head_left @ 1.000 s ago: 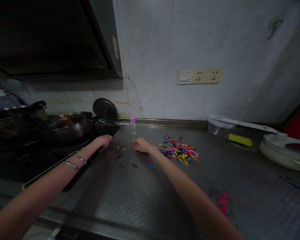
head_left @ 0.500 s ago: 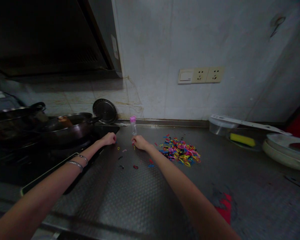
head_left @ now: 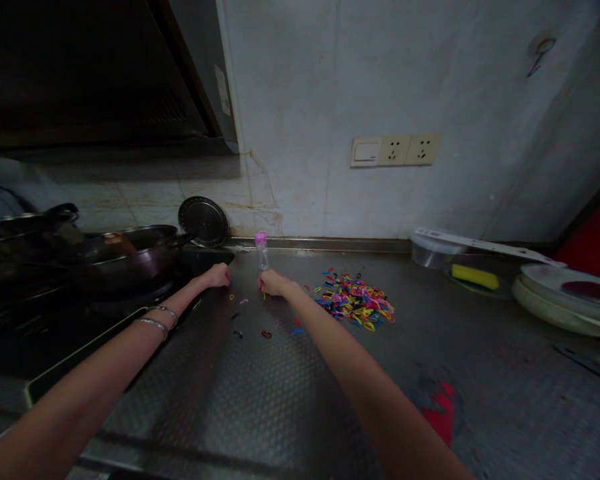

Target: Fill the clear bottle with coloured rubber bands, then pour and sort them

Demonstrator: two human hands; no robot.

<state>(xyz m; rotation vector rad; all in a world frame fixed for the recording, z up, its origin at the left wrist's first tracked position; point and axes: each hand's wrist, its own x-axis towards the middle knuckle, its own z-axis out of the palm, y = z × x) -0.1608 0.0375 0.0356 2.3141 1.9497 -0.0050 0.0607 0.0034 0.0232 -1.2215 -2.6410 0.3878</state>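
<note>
My left hand (head_left: 220, 275) is closed low over the counter, beside the stove's edge; a speck of blue shows by its fingertips, but what it holds is too small to make out. My right hand (head_left: 274, 283) is pinched shut just in front of a clear bottle with a pink cap (head_left: 261, 238). A small yellow rubber band (head_left: 264, 294) pokes out under its fingertips. Several loose bands, among them a black-and-red one (head_left: 266, 334) and a yellow one (head_left: 231, 297), lie on the metal counter between my arms. Right of my right hand spreads a pile of colourful rubber bands (head_left: 360, 303).
Pans (head_left: 125, 250) stand on the stove at left, with a round dark lid (head_left: 203, 221) leaning on the wall. At right are a plastic container (head_left: 430, 253), a yellow block (head_left: 475, 277) and stacked bowls (head_left: 565, 307). Red material (head_left: 440, 413) lies near my right forearm.
The view has shifted slightly, so everything sits a little further left. Both hands keep nearly the same places and stay closed.
</note>
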